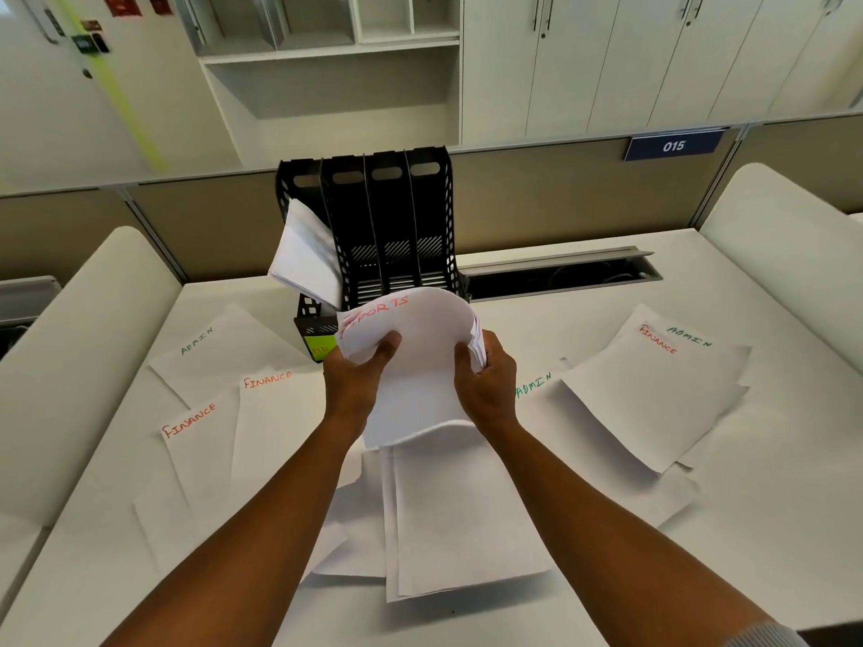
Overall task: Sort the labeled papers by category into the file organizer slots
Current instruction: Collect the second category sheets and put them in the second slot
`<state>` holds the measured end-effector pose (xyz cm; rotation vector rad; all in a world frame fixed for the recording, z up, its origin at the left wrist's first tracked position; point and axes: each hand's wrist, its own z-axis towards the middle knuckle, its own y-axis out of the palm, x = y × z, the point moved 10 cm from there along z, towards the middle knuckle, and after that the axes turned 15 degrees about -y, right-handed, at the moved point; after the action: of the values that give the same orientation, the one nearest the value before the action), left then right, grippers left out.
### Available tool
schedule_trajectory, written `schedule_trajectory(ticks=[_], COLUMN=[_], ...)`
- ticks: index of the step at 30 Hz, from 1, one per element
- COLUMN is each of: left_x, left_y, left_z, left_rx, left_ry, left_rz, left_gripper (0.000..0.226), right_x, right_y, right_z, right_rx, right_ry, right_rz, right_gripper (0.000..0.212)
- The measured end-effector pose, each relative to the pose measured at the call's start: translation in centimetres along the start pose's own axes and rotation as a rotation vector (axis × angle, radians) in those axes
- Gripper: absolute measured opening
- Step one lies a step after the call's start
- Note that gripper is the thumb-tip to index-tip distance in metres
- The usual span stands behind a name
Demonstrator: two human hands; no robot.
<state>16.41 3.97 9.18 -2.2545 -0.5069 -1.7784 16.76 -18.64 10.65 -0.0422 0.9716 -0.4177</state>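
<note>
A black file organizer (422,212) with several slots stands at the back of the desk. Its leftmost slot holds white papers (306,254) that lean out to the left. Just in front of it, my left hand (357,373) and my right hand (488,380) grip a bent stack of sheets (415,361) by its two sides. The top sheet reads REPORTS in red. A green HR label (320,350) sits at the organizer's front left foot, partly hidden by the stack.
Loose sheets lie on the white desk: ADMIN (198,340) and two FINANCE sheets (268,380) on the left, ADMIN (534,384) and a FINANCE/ADMIN pile (654,389) on the right, blank-looking sheets (457,520) under my arms. A cable slot (560,277) opens behind.
</note>
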Motion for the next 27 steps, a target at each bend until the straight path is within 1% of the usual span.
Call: schedule_trajectory(ticks=[4, 5, 8, 9, 11, 13, 15, 20, 24, 27], left_x=[1.0, 1.1, 1.2, 1.4, 1.7, 2.1, 2.3, 2.0, 1.9, 1.7], left_y=[0.4, 0.3, -0.2, -0.3, -0.2, -0.1, -0.2, -1.4, -3.0, -3.0], left_z=[-0.1, -0.2, -0.2, -0.2, -0.2, 0.0, 0.1, 0.4, 0.1, -0.3], left_rx=[-0.033, -0.034, -0.002, 0.0, -0.015, -0.011, 0.008, 0.082, 0.175, 0.129], left_ry=[0.049, 0.044, 0.022, 0.018, 0.023, 0.026, 0.023, 0.018, 0.079, 0.14], left_rz=[-0.014, -0.03, -0.093, -0.118, -0.152, -0.174, -0.194, -0.228, -0.238, -0.163], left_gripper=[0.034, 0.034, 0.056, 0.057, 0.046, 0.034, 0.029, 0.04, 0.048, 0.045], right_x=[-0.3, -0.3, -0.1, 0.1, 0.6, 1.0, 1.3, 1.6, 1.6, 1.9], right_y=[0.2, 0.1, -0.2, -0.2, -0.1, 0.1, 0.3, 0.8, 1.1, 1.2], right_z=[0.2, 0.1, -0.2, -0.4, -0.7, -1.0, -1.1, -1.4, -1.6, -1.7], right_rx=[-0.03, -0.034, -0.035, -0.039, -0.048, -0.065, -0.074, -0.115, -0.147, -0.157], right_ry=[-0.008, -0.014, -0.027, -0.02, -0.006, 0.009, 0.025, 0.033, 0.033, 0.057], right_rz=[0.02, 0.02, 0.003, -0.005, -0.011, -0.004, 0.001, 0.015, 0.061, 0.082], right_gripper=[0.025, 0.027, 0.028, 0.028, 0.025, 0.018, 0.014, 0.02, 0.025, 0.028])
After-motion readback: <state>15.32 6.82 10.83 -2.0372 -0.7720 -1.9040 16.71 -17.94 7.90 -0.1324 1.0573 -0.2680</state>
